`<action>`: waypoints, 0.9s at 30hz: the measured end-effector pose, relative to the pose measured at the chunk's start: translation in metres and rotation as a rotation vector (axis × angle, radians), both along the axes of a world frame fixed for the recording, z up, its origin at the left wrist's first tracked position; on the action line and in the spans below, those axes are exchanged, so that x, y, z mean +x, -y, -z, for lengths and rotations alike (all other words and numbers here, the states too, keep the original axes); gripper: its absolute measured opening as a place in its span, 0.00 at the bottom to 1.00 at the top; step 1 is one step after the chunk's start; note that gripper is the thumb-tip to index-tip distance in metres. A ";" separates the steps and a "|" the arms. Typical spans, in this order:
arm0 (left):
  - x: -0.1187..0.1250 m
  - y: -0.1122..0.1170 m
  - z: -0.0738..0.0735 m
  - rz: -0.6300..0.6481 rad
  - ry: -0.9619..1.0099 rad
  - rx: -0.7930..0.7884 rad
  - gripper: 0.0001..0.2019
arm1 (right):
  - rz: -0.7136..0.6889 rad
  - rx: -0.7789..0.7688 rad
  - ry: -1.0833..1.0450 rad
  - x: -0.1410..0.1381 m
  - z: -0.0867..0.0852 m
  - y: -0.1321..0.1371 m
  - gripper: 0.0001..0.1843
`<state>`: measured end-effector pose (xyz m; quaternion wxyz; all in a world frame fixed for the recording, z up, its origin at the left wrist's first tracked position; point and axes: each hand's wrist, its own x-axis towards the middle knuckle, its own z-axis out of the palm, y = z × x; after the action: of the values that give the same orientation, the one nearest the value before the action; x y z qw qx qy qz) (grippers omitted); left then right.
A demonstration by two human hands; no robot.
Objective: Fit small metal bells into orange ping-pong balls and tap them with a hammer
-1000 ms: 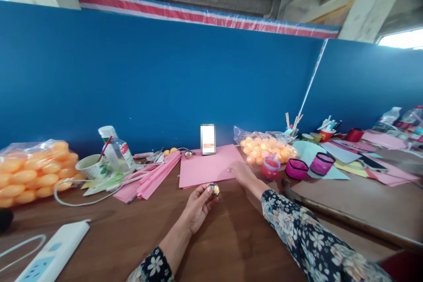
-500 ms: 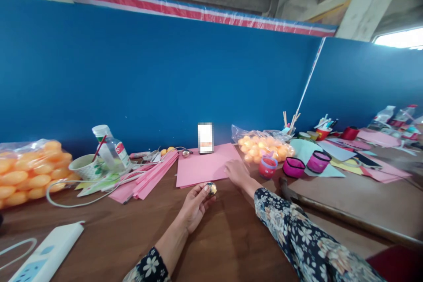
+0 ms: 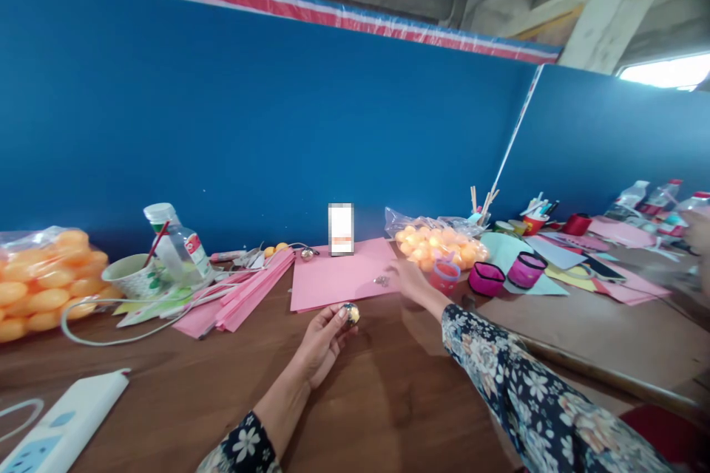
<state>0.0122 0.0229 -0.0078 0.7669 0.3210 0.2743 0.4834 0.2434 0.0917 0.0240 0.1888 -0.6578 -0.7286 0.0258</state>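
My left hand [image 3: 325, 340] is closed on a small round shiny ball [image 3: 350, 315], silver and gold in its glints, pinched between thumb and fingers just in front of the pink paper. Over the paper's right edge is my right hand [image 3: 411, 279], blurred by motion, with its fingers loosely stretched out and nothing seen in them. Beside its fingertips, a few small silvery pieces [image 3: 381, 281] lie on the pink paper [image 3: 333, 281]. A similar shiny ball [image 3: 307, 254] rests at the paper's back left corner.
A phone-like upright screen [image 3: 341, 229], pixelated, stands behind the paper. Bags of orange balls [image 3: 438, 244] lie at both sides. Red cup [image 3: 445, 277] and magenta containers [image 3: 487, 278] stand right. Left are a bottle [image 3: 183, 244], cable and power strip [image 3: 66, 421]. Another person's hand [image 3: 697, 233] shows far right.
My right hand has drawn back to the right, and small silvery pieces now show on the paper where it was. The left hand still holds the ball. The view has shifted slightly.
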 end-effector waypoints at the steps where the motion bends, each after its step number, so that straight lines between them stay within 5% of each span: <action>1: 0.000 0.000 0.000 0.001 -0.002 0.001 0.08 | -0.004 -0.002 0.003 0.001 0.000 0.001 0.13; 14: 0.001 0.000 0.002 -0.016 0.019 -0.023 0.10 | 0.023 -0.086 0.143 -0.002 0.016 -0.005 0.11; 27: 0.001 0.000 0.000 -0.004 0.035 -0.014 0.09 | 0.086 -0.048 0.161 -0.001 0.012 0.002 0.10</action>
<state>0.0134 0.0227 -0.0082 0.7728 0.3067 0.2647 0.4885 0.2426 0.0901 0.0122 0.1145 -0.6928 -0.7117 -0.0178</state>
